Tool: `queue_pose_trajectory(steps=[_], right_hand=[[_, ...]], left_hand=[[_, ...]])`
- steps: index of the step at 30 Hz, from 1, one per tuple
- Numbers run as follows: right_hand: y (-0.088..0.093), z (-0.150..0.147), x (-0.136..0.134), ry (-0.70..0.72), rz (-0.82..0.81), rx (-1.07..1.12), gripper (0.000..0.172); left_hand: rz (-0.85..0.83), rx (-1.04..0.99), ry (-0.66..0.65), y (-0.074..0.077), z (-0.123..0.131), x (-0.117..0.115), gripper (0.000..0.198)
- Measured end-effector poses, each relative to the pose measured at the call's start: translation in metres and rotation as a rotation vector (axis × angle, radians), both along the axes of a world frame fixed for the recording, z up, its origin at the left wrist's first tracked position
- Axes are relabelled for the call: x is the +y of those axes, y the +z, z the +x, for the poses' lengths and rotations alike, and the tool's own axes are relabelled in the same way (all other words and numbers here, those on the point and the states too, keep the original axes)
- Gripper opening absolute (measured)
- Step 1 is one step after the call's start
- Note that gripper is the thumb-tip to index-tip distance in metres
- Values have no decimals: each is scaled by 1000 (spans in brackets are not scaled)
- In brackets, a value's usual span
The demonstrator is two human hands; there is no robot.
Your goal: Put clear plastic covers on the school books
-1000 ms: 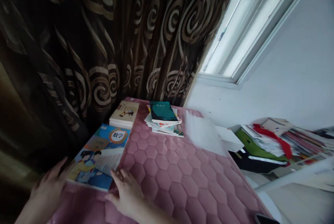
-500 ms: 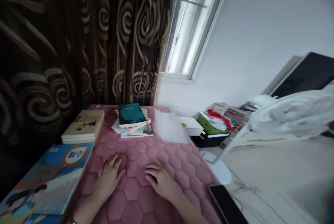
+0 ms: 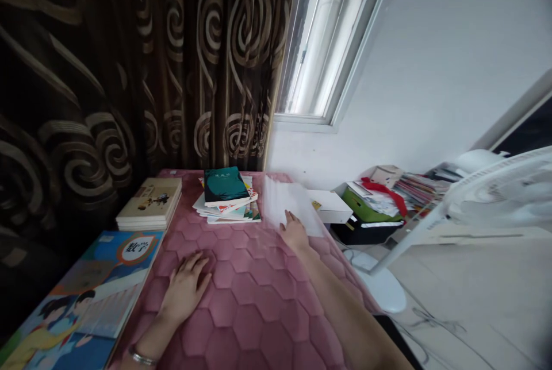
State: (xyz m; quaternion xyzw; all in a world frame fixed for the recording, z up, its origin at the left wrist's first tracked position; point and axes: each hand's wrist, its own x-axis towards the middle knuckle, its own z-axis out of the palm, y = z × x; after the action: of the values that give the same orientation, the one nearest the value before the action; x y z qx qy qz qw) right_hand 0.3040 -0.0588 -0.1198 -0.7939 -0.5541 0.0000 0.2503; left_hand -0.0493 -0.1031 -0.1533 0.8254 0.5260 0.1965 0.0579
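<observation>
My left hand (image 3: 185, 286) lies on the pink hexagon-patterned table cover (image 3: 241, 295), fingers spread and holding nothing, with a silver bracelet at its wrist. My right hand (image 3: 295, 232) reaches forward over the near edge of a clear and white sheet or sleeve (image 3: 287, 200), its fingers apart; whether the fingertips touch it I cannot tell. Left of that sheet is a pile of books with a dark teal one (image 3: 226, 186) on top. A stack of cream books (image 3: 150, 203) stands further left, and a large blue textbook (image 3: 103, 295) lies nearer, left of my left hand.
A dark patterned curtain (image 3: 207, 60) hangs behind the table. To the right are a white box (image 3: 330, 206), a black bin with a green item and papers (image 3: 366, 232), and a white fan (image 3: 388, 243). A dark phone (image 3: 394, 332) lies partly behind my right forearm.
My right hand has moved forward and right, from the pink cover to the sheet's near edge. My left hand stays on the cover. The view has shifted slightly to the right.
</observation>
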Motion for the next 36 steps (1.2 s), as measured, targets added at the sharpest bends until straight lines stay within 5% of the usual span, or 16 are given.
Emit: queue_pose_trajectory(steps=[4, 8, 11, 14, 16, 19, 24, 26, 29, 32, 36], right_hand=[[5, 7, 2, 15, 53, 7, 43], [26, 21, -9, -32, 157, 21, 49], [44, 16, -33, 9, 358, 19, 51], [52, -18, -76, 205, 487, -54, 46], [43, -57, -110, 384, 406, -139, 45], [7, -121, -155, 660, 256, -217, 50], [-62, -190, -180, 899, 191, -251, 38], [-69, -197, -180, 930, 156, -230, 37], [-51, -191, -181, 1010, 117, -130, 51], [-19, -169, -182, 900, 109, 68, 46], [-5, -124, -165, 281, 132, 351, 38]], left_hand=[[-12, -23, 2, 2, 0, -2, 39], [-34, -45, 0, 2, -1, -1, 38], [-57, -54, 11, 2, -2, -1, 38], [-41, -70, 8, 0, -3, 0, 37], [-15, -88, -11, -3, -4, 1, 37], [8, -130, -15, -7, -5, 4, 36], [43, -263, -14, -11, -9, 9, 39], [55, -296, -17, -11, -10, 9, 39], [22, -278, -28, -7, -10, 6, 40], [-35, -214, -13, 0, -9, 0, 42], [-81, -124, 7, 7, -5, -7, 46]])
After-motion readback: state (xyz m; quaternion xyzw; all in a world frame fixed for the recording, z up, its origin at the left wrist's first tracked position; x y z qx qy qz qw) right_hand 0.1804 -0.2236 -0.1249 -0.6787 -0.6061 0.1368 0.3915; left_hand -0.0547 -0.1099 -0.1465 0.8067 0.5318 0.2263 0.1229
